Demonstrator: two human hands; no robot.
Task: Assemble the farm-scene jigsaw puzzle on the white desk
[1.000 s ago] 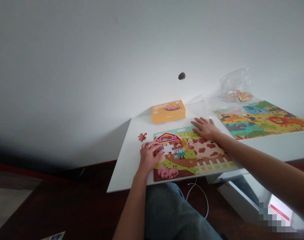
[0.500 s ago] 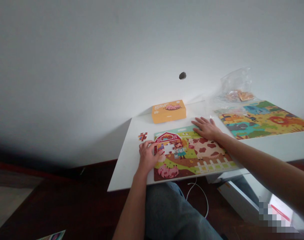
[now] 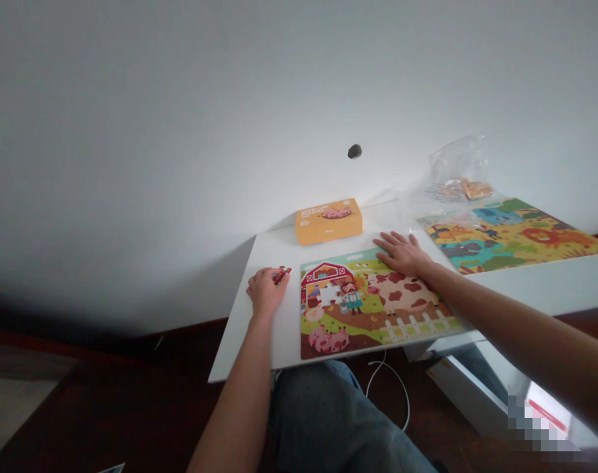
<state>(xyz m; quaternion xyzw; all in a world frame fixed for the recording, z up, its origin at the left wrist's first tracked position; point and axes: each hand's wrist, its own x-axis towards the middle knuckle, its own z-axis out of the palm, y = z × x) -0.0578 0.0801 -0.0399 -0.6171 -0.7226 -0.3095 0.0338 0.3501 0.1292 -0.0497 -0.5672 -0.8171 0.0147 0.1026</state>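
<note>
A farm jigsaw puzzle [image 3: 358,328] lies near the front edge of the white table, with a barn, a farmer, a cow and a pig on it. One white gap shows in it below the barn roof. Left of the puzzle, my left hand [image 3: 268,291] is closed on a small red and multicoloured puzzle piece [image 3: 281,274], partly hidden by the fingers. My right hand [image 3: 404,254] rests flat with fingers spread on the puzzle's upper right part, beside the cow.
Behind the puzzle stands an orange puzzle box [image 3: 329,223]. To the right lies a safari puzzle [image 3: 520,235], with a clear plastic bag [image 3: 459,174] of pieces behind it. The wall [image 3: 180,131] borders the table's back. A white cable [image 3: 400,381] hangs below.
My left hand has moved left, off the farm puzzle, and taken hold of the loose piece on the table. My right hand has stayed on the puzzle.
</note>
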